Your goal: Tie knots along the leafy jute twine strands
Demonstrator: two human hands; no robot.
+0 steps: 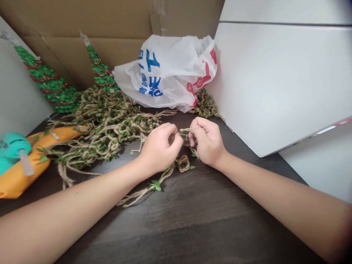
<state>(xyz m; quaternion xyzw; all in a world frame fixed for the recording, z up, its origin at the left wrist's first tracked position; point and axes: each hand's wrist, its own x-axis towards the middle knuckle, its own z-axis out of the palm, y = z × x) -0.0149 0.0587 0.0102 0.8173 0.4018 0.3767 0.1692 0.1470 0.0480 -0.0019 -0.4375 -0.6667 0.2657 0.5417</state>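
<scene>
My left hand (158, 148) and my right hand (206, 141) meet over the dark wooden table (192, 220). Both are closed in a pinch on a strand of jute twine with small green leaves (184, 132). More of that strand loops beneath my hands (183, 163) and trails toward me to the left, ending in a frayed tail (137, 196). A large tangled pile of the same leafy twine (107, 124) lies to the left of my hands, reaching back toward the cardboard.
A white plastic bag (167, 71) with blue and red print sits at the back. Two green and red sequinned cones (52, 82) lean at the back left. An orange and teal object (19, 161) lies at the left edge. White boards (277, 84) stand on the right, cardboard (82, 22) behind.
</scene>
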